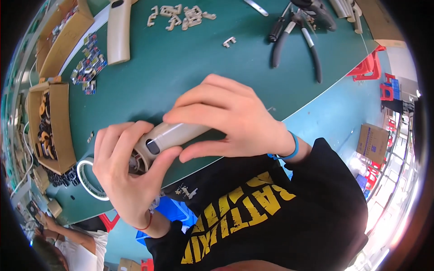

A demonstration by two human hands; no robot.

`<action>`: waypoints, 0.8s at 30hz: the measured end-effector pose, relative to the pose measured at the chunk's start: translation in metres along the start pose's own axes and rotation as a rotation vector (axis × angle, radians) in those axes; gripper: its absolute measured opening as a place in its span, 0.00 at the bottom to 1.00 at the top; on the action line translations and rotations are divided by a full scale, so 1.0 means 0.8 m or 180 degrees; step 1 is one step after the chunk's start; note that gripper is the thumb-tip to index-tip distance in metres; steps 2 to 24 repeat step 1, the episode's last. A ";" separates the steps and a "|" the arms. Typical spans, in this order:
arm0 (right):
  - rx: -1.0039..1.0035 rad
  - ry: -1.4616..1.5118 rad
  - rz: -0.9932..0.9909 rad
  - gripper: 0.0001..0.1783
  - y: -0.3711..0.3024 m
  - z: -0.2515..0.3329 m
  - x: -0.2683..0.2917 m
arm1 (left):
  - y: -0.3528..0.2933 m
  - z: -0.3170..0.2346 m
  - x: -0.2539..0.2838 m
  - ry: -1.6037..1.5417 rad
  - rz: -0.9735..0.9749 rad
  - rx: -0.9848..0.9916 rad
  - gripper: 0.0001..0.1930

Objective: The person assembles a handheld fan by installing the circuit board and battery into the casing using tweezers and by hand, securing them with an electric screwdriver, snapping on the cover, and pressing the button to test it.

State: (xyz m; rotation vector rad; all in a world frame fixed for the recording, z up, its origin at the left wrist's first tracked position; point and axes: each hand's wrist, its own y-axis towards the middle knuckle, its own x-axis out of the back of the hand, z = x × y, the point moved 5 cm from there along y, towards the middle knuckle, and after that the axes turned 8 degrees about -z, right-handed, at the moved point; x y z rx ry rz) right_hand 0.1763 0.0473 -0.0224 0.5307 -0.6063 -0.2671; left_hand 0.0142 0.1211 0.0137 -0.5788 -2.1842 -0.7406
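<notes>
A beige, tube-shaped plastic housing (171,137) with a dark oval window lies across both my hands above the green table. My left hand (124,167) wraps its fingers and thumb around the left end, where a round opening shows some inner parts. From the other side my right hand (230,115) grips the housing, fingers over its far side and thumb along the near side. The housing's right end is hidden beneath my right hand. A second, similar beige housing (119,38) lies at the far left.
Circuit boards (90,65) and a cardboard box (63,131) of black and orange rings sit left. A white tape roll (82,183) lies beside my left hand. Small beige clips (192,18), pliers (296,18) and a screwdriver (276,29) lie far. Another person (74,244) works lower left.
</notes>
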 end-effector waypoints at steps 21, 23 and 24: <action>0.0024 -0.0059 0.0002 0.25 0.000 -0.003 0.002 | 0.000 0.000 0.000 -0.0020 -0.0007 0.0030 0.24; 0.0024 -0.0059 0.0002 0.25 0.000 -0.003 0.002 | 0.000 0.000 0.000 -0.0020 -0.0007 0.0030 0.24; 0.0024 -0.0059 0.0002 0.25 0.000 -0.003 0.002 | 0.000 0.000 0.000 -0.0020 -0.0007 0.0030 0.24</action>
